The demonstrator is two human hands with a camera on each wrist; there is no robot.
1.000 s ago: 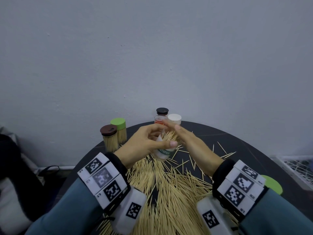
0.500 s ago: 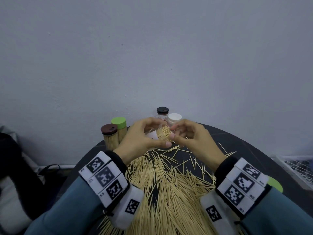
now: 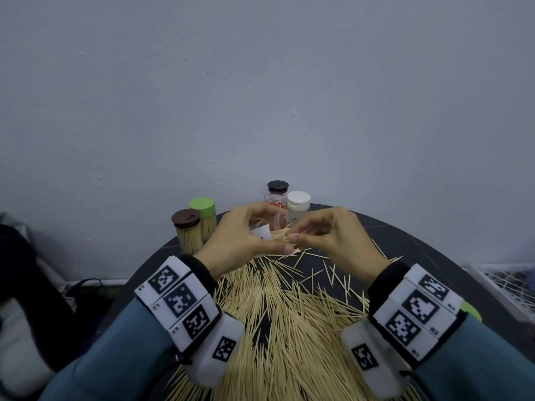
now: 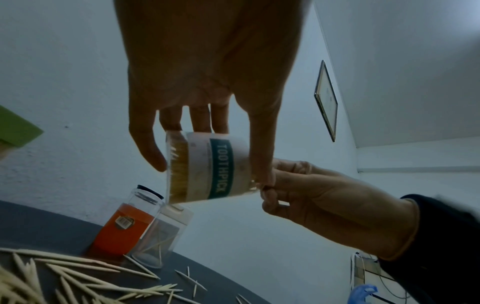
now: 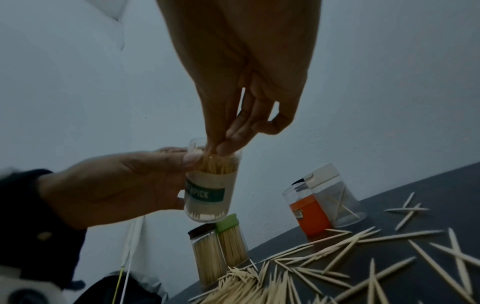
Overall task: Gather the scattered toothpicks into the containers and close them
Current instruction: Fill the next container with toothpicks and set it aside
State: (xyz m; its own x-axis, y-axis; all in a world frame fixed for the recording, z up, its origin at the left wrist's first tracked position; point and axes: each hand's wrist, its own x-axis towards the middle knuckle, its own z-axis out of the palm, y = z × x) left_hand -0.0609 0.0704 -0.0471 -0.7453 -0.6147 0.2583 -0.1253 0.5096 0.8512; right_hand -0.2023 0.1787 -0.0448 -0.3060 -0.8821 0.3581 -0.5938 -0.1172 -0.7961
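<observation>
nearest, a dense heap of loose toothpicks (image 3: 278, 322) covers the dark table (image 3: 428, 253), thinning into strays toward the right. above its far edge the two hands meet. the left hand (image 3: 240, 241) is wrapped round a clear labelled jar (image 5: 211, 185), lifted off the table, open-mouthed and already well packed. the right hand (image 3: 333, 235) pinches a small bundle of picks, its fingertips (image 5: 226, 147) at the jar mouth. step in hand, by judgement: loading this jar. next move calls for freeing the bundle so it drops in lengthwise, then another pinch from the heap; the bulk remains ungathered. behind stand four more jars: brown-lidded (image 3: 186, 231) and green-lidded (image 3: 204, 217), both full and capped; black-lidded (image 3: 277, 192) and white-lidded (image 3: 298, 204), the latter nearly empty.
</observation>
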